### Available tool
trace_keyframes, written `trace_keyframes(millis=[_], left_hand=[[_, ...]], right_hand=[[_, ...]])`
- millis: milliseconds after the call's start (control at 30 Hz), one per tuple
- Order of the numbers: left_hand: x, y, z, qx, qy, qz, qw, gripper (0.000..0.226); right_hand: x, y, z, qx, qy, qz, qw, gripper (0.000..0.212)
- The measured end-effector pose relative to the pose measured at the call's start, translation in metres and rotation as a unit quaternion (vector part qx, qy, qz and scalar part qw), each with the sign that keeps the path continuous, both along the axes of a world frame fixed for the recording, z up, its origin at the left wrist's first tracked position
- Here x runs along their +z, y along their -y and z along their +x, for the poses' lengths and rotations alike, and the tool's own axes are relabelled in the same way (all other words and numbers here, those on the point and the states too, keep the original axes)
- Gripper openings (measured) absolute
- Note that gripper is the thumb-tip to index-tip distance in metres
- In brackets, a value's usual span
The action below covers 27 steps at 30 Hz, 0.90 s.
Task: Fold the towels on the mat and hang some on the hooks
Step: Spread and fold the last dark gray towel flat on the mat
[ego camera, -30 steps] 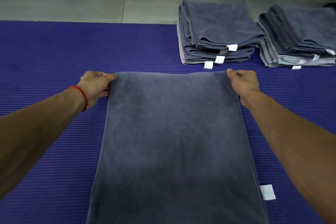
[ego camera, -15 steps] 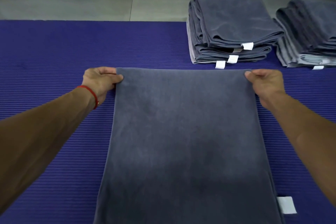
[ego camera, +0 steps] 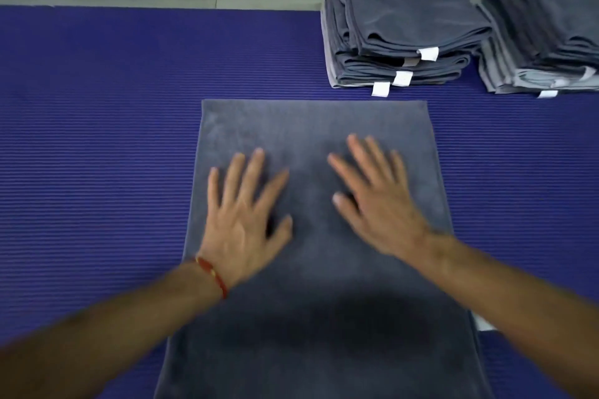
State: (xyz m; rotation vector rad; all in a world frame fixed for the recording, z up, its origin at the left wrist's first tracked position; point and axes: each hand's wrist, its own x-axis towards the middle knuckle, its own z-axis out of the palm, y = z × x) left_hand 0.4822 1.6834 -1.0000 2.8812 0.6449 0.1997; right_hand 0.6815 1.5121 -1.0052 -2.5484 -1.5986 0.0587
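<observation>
One grey towel point(ego camera: 311, 269) lay flat on the purple mat point(ego camera: 97, 139). Both grips, the left hand point(ego camera: 243, 220) and the right hand point(ego camera: 376, 201), rested palm-down on it with fingers spread, holding nothing. Two stacks of folded towels point(ego camera: 402, 26) sat at the mat's far right.

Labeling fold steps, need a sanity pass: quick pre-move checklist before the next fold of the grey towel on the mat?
1. Long grey terry towel lies flat on the ribbed purple foam mat: ok.
2. Far edge straight, corners square: ok.
3. Left hand open, fingers spread over the towel: ok.
4. Right hand open likewise: ok.
5. Actual palm contact: cannot tell, both hands blurred.
6. Two stacks of folded grey towels apart from the far edge: ok.
</observation>
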Motion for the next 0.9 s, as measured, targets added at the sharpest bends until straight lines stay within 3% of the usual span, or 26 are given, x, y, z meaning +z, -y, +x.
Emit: trace_keyframes(millis=[100,267,333,433,533,733,900], left_hand=[[-0.013,0.033,-0.027,-0.048,-0.091,0.030,0.994,0.071],[-0.011,0.030,-0.029,-0.030,-0.147,0.032,0.988,0.069],[-0.003,0.035,-0.038,-0.035,-0.147,0.038,0.988,0.069],[0.008,0.064,-0.076,-0.149,-0.110,0.041,0.982,0.069],[0.003,0.086,-0.120,-0.214,-0.121,0.002,0.969,0.068],[0.009,0.060,-0.153,-0.303,-0.191,-0.013,0.934,0.080],[0.016,0.055,-0.180,-0.336,-0.194,-0.004,0.922,0.079]], right_hand=[[-0.012,0.053,-0.031,0.048,0.005,-0.064,0.997,0.066],[-0.012,0.140,-0.001,-0.163,-0.006,-0.101,0.981,0.073],[-0.004,0.152,-0.007,-0.202,-0.001,-0.120,0.972,0.075],[0.011,0.156,-0.052,-0.107,0.042,-0.111,0.987,0.070],[0.008,0.178,-0.104,0.027,0.016,-0.114,0.993,0.066],[0.010,0.240,-0.094,-0.007,0.013,-0.141,0.990,0.070],[0.014,0.264,-0.093,0.156,0.020,-0.095,0.983,0.069]])
